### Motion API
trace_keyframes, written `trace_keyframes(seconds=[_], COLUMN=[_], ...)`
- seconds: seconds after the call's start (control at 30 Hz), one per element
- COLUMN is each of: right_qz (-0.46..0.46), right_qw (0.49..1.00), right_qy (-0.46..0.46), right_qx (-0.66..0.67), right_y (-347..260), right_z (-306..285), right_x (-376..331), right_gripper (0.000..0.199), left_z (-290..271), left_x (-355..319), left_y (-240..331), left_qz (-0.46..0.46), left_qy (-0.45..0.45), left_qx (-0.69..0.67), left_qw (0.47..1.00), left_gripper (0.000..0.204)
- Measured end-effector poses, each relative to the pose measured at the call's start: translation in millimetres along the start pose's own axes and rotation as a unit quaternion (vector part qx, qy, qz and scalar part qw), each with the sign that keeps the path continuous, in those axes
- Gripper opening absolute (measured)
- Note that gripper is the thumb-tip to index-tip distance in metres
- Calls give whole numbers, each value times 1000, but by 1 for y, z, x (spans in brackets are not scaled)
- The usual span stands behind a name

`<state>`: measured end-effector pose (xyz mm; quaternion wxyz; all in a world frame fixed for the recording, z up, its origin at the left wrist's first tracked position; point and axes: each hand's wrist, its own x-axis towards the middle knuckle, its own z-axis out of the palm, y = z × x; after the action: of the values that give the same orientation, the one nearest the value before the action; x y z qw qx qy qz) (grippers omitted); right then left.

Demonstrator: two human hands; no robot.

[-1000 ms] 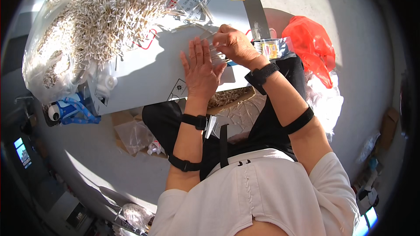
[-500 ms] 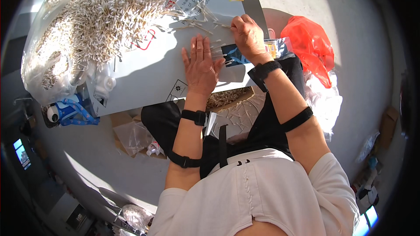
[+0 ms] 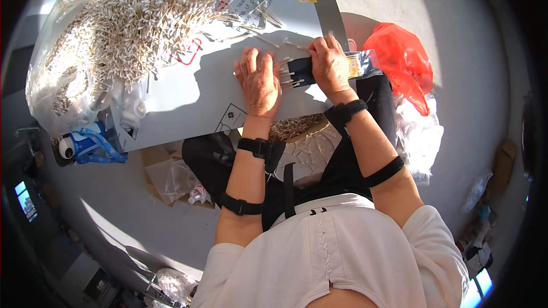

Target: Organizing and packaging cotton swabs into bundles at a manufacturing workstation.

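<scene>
My left hand (image 3: 260, 85) rests on the grey sheet-covered table (image 3: 188, 111) with its fingers slightly apart, just left of several cotton swabs (image 3: 290, 74). Those swabs lie on a dark blue flat packet (image 3: 301, 72), white tips toward my left hand. My right hand (image 3: 331, 68) is closed in a pinch above the packet, with a swab stick at its fingertips. Its palm hides part of the packet. Farther left spreads a large heap of cotton swabs (image 3: 131, 28), partly in a clear plastic bag (image 3: 37, 88).
Beside my right wrist lies a clear packet with a yellow label (image 3: 355, 67). A red plastic bag (image 3: 399, 57) and white bags (image 3: 419, 131) are at the right. A box of swabs (image 3: 294, 128) sits below the table edge. A blue strapped item (image 3: 94, 144) is at left.
My right hand has moved slightly down and nearer the packet. My left hand has shifted a little, its fingers now more bent. More swab tips show on the dark packet.
</scene>
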<state>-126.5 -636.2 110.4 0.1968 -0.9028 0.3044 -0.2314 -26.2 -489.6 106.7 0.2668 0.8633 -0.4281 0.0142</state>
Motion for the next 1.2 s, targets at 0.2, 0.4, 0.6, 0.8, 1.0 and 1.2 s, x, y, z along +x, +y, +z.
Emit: trace_keyframes(seconds=[0.2,0.4,0.6,0.8,1.0,1.2], right_qz=[-2,-37,-60,-74,-187,17], right_qw=[1000,998,996,995,968,974], right_qy=[3,-43,-35,-41,-150,-52], right_qx=[16,22,62,42,76,219], right_y=[1,9,3,2,-19,-28], right_z=[3,2,1,7,14,0], right_x=[22,41,32,37,36,4], right_gripper=[3,3,2,2,2,9], left_z=[4,1,11,-1,-16,-22], left_x=[1,11,53,76,58,8], left_y=[-6,7,2,-29,-47,-19], left_qz=[36,9,-43,-9,45,45], left_qy=[32,80,55,16,-8,-6], left_qx=[3,-25,44,21,-6,-3], left_qw=[999,996,997,1000,999,999], left_gripper=[30,25,16,15,15,31])
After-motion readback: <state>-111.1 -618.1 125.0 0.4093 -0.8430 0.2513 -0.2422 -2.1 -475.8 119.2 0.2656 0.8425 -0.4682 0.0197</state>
